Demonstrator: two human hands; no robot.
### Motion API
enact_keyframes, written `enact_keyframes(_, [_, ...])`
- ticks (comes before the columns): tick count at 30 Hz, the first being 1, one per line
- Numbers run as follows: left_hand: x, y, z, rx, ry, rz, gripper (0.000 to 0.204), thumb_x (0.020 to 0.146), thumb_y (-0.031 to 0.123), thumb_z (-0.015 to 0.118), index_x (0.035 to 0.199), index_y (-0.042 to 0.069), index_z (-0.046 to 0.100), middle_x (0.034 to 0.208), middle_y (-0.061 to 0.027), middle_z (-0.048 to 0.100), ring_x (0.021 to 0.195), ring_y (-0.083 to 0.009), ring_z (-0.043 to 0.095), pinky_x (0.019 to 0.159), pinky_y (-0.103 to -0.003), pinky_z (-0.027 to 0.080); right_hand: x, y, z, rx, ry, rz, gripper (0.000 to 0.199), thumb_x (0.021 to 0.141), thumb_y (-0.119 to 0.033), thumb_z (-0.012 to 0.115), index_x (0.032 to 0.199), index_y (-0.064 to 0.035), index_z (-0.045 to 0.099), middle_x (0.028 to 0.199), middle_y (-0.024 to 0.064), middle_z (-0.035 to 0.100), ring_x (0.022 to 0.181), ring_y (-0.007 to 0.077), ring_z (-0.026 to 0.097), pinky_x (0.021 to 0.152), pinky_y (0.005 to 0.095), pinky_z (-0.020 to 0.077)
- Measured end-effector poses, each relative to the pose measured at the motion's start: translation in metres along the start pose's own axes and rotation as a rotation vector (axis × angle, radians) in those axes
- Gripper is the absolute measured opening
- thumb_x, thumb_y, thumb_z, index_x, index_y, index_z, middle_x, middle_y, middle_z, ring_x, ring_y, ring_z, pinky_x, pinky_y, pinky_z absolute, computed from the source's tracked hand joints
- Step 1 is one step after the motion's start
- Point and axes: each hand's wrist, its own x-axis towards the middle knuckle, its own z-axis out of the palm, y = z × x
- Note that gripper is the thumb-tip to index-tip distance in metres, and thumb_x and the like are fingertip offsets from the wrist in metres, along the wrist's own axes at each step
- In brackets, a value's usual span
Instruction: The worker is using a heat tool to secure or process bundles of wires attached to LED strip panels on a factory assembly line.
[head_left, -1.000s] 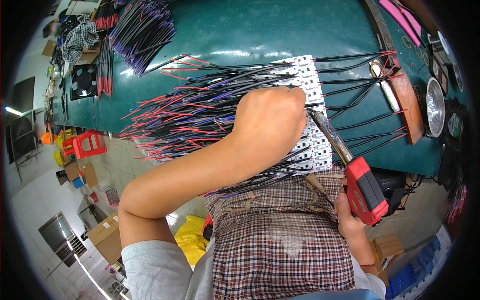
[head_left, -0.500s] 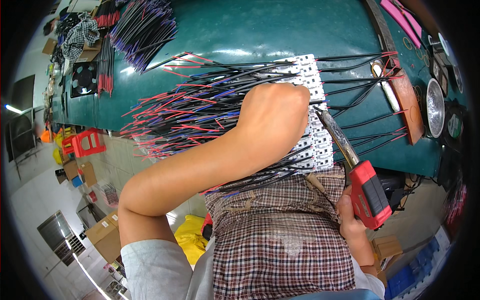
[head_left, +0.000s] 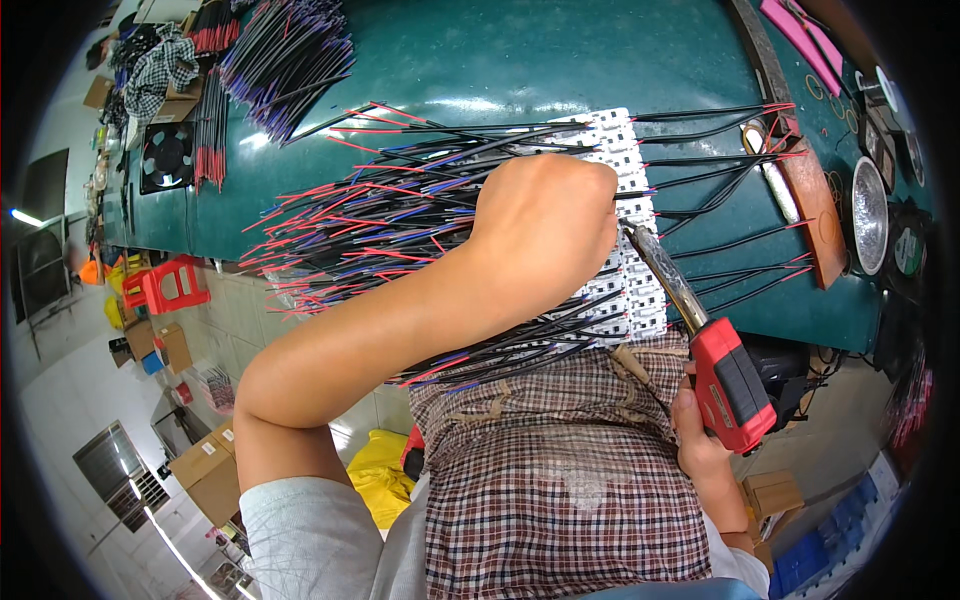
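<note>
My right hand [head_left: 695,430] is wrapped round the handle of the red and black soldering iron [head_left: 735,385], thumb along its left side; the other fingers are mostly hidden behind it. The iron lies on a slant, its long axis running from the near right, where I hold it, to the far left, and its metal barrel points away from me at the white board panel [head_left: 625,150]. Its tip is over the panel, just beside my left hand [head_left: 545,220]; I cannot tell whether it touches.

My left hand is bent over the panel from the left, knuckles up and fingers curled under. The fingertips are out of sight, so I cannot tell what they pinch.

The panel's long axis runs from far to near, its near end by my checked apron [head_left: 560,480]. Black wires [head_left: 400,215] spread left from it, roughly crosswise to that axis, red ends pointing left. More black leads [head_left: 720,172] reach right, some with red tips by the brown block [head_left: 818,215].

On the green table [head_left: 560,55], a thick wire bundle [head_left: 285,65] lies at the far left, and a metal bowl [head_left: 870,215] stands to the right of the block.
</note>
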Motion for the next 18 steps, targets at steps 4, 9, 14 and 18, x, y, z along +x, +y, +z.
enact_keyframes(4, [0.004,0.0,-0.001,-0.014,0.007,0.027,0.014,0.075,0.014,0.064,0.075,0.0,0.067,0.072,-0.0167,0.067,0.068,-0.0343,0.066,0.064,-0.042,0.052,-0.002,0.006,-0.002,0.007,0.005,0.012,0.023,0.086,-0.007,0.065,0.107,0.0015,0.063,0.09,0.0124,0.064,0.08,0.0236,0.063,0.071,0.0344,0.0495])
enact_keyframes(9, [0.011,-0.003,-0.005,0.02,-0.078,0.038,0.015,0.074,0.013,0.064,0.074,0.0,0.068,0.073,-0.0183,0.066,0.07,-0.0363,0.065,0.067,-0.044,0.052,-0.003,0.004,-0.001,-0.03,0.009,0.003,0.024,0.087,-0.007,0.065,0.109,0.0015,0.063,0.093,0.0124,0.065,0.084,0.0238,0.064,0.074,0.035,0.05])
enact_keyframes(14, [0.017,-0.005,-0.008,0.035,-0.131,0.039,0.016,0.075,0.014,0.063,0.075,-0.001,0.068,0.073,-0.0192,0.066,0.072,-0.0367,0.065,0.069,-0.045,0.052,0.0,0.008,-0.002,-0.097,-0.041,-0.14,0.02,0.095,-0.009,0.056,0.112,0.0008,0.052,0.072,0.0005,0.052,0.056,0.0058,0.046,0.05,0.0222,0.0371])
enact_keyframes(18, [0.021,-0.009,-0.009,-0.022,-0.152,0.049,0.018,0.076,0.016,0.063,0.075,-0.002,0.068,0.073,-0.0195,0.065,0.072,-0.0372,0.064,0.07,-0.046,0.051,0.003,0.007,-0.005,-0.155,-0.057,-0.213,0.019,0.095,-0.01,0.056,0.11,0.0011,0.052,0.069,0.0003,0.051,0.056,0.006,0.046,0.05,0.0224,0.037])
